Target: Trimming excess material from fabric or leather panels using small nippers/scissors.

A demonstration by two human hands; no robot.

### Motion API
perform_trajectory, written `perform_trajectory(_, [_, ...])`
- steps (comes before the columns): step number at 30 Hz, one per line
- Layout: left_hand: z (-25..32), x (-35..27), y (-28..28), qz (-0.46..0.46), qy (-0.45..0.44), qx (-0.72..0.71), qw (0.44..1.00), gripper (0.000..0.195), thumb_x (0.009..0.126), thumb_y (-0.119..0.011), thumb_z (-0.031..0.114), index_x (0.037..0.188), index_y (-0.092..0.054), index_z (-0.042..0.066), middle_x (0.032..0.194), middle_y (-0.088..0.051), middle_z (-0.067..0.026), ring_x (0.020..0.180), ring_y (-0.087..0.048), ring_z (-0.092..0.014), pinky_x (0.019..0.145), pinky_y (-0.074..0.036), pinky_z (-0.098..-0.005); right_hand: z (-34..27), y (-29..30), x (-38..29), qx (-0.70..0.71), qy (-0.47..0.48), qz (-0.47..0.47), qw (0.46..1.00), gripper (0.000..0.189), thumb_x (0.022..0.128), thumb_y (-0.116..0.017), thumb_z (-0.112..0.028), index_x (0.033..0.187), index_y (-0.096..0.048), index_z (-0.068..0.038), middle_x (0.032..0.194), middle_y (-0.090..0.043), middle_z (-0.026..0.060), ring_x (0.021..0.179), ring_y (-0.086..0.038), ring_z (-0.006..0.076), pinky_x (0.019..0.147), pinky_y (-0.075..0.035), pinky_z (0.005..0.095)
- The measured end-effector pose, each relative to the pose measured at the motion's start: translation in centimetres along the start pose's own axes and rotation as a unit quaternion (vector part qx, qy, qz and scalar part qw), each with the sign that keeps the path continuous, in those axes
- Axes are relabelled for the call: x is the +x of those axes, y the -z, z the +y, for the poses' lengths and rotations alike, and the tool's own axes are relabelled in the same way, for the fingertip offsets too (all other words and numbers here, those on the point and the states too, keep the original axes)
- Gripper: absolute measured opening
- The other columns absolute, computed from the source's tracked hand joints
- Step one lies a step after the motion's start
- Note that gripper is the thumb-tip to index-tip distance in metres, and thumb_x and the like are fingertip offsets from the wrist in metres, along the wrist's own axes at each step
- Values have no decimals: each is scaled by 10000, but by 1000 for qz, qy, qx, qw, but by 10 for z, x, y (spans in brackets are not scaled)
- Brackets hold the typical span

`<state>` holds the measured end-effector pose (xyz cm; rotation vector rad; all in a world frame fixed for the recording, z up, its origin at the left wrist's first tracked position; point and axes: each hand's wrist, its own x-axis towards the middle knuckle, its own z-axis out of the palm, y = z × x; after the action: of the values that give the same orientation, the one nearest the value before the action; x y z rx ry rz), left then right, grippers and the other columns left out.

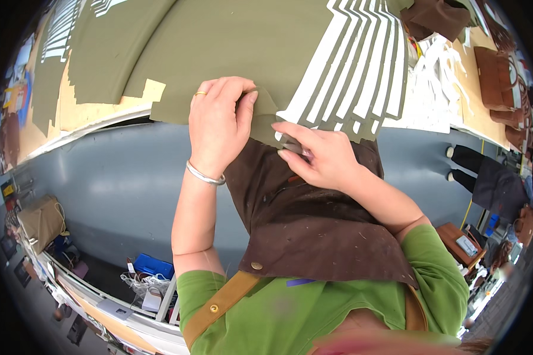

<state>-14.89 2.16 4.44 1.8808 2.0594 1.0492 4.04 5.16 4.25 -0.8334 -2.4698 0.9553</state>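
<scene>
A large olive-green sheet [244, 49], fabric or thin leather, lies over the table and hangs slightly past its front edge. My left hand [222, 111], wearing a ring and a silver bangle, pinches it near that edge, where a flap [264, 104] is folded up. Close by on the right, my right hand [328, 153] holds a small metal tool [294, 147], mostly hidden by the fingers. Its fingertips are by the tip of a white strip. Several overlapping olive pieces with white strips [333, 57] fan out beyond my right hand.
More olive pieces [102, 57] lie at the left of the wooden table [89, 106]. White ribbon-like scraps [437, 75], a dark brown piece [439, 17] and brown bags [497, 82] are at the right. Another person [493, 182] stands far right. Behind me is a shelf with a blue box [154, 265].
</scene>
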Motion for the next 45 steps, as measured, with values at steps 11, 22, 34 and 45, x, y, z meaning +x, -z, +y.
perform_trajectory(11, [-28, 37, -3, 101, 124, 148, 976, 108, 800, -553, 89, 902, -579, 66, 740, -582, -64, 633, -547, -254, 597, -442, -362, 11, -10, -4, -38, -28, -2, 999, 393, 790, -578, -171, 1173, -493, -144, 525, -509, 21, 451, -521, 161, 441, -414, 275])
perform_trajectory(22, [3, -21, -8, -70, -157, 35, 985, 254, 582, -668, 52, 796, -573, 150, 1070, -550, -2, 1053, -484, -221, 838, -370, -353, 9, 3, -19, 630, -425, -114, 640, 340, 930, -321, -334, 903, -489, -39, 523, -341, -35, 387, -230, 52, 360, -201, 204])
perform_trajectory(34, [-7, -21, 6, -140, -96, -89, 981, 202, 538, -723, 44, 672, -612, 147, 1156, -557, 7, 1199, -412, -265, 929, -325, -406, -8, 0, -10, 642, -453, -99, 611, 326, 935, -330, -347, 881, -470, -57, 524, -331, -41, 383, -218, 52, 362, -188, 203])
perform_trajectory(45, [-8, -22, 7, -142, -79, -119, 980, 142, 588, -722, 78, 646, -613, 148, 1140, -555, 16, 1190, -414, -255, 933, -317, -424, -5, -5, -9, 655, -442, -63, 610, 333, 935, -331, -366, 884, -479, -73, 515, -331, -47, 377, -230, 51, 356, -187, 199])
